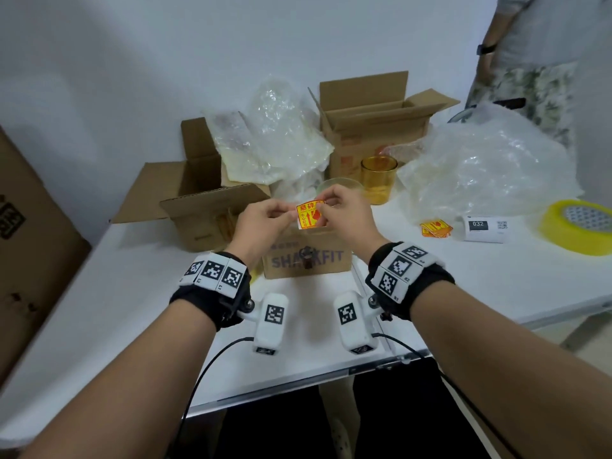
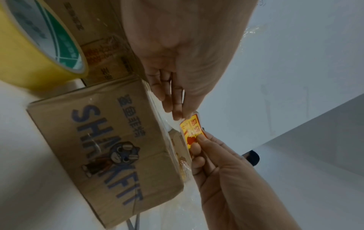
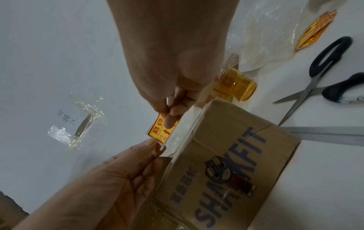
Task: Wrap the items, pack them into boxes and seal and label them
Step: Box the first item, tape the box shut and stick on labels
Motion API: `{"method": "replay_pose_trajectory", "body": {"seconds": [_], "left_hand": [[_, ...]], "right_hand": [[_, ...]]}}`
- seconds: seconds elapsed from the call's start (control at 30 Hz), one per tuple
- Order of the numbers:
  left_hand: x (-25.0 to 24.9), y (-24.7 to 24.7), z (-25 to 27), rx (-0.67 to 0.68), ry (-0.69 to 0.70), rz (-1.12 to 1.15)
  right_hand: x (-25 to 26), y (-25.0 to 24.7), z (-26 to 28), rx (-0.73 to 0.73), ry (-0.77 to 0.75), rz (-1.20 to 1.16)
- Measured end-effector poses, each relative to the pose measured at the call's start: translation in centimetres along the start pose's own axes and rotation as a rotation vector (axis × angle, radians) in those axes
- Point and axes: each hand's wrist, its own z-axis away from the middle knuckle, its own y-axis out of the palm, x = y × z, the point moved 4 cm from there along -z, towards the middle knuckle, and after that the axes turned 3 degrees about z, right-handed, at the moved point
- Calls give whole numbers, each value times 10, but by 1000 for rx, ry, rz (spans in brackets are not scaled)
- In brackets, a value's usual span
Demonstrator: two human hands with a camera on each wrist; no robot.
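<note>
A yellow-and-red fragile sticker (image 1: 309, 215) on white backing hangs above the closed SHARKFIT box (image 1: 308, 256) in the middle of the white table (image 1: 496, 276). My left hand (image 1: 284, 215) pinches the sticker's left edge. My right hand (image 1: 326, 207) pinches its top right corner. In the left wrist view the left hand (image 2: 177, 115) and right hand (image 2: 199, 140) hold the sticker (image 2: 192, 130) beside the box (image 2: 110, 152). The right wrist view shows the right hand (image 3: 171, 119) and left hand (image 3: 155, 146) on the sticker (image 3: 159, 130), just off the box (image 3: 226, 163).
Two open cartons (image 1: 205, 207) (image 1: 371, 127), bubble wrap (image 1: 480, 167), an amber glass (image 1: 378, 180) and a clear glass (image 1: 334, 187) stand behind. More stickers (image 1: 435, 228), a label roll (image 1: 483, 228) and yellow tape (image 1: 576, 226) lie right. Scissors (image 3: 315, 77). A person (image 1: 536, 61) stands back right.
</note>
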Motion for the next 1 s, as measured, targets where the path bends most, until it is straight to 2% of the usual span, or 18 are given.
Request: {"method": "replay_pose_trajectory", "body": {"seconds": [0.13,0.27,0.4,0.6,1.0], "left_hand": [[6,-4,7,-16,-13,12],[6,0,15,4,-74,138],[8,1,21,12,-118,152],[8,8,31,147,-248,165],[13,14,37,111,-318,227]], "right_hand": [[4,9,7,26,18,-29],[2,12,10,37,42,-2],[-1,8,12,-42,40,-42],[-4,5,14,-73,21,-28],[-3,3,19,-66,-3,-18]]}}
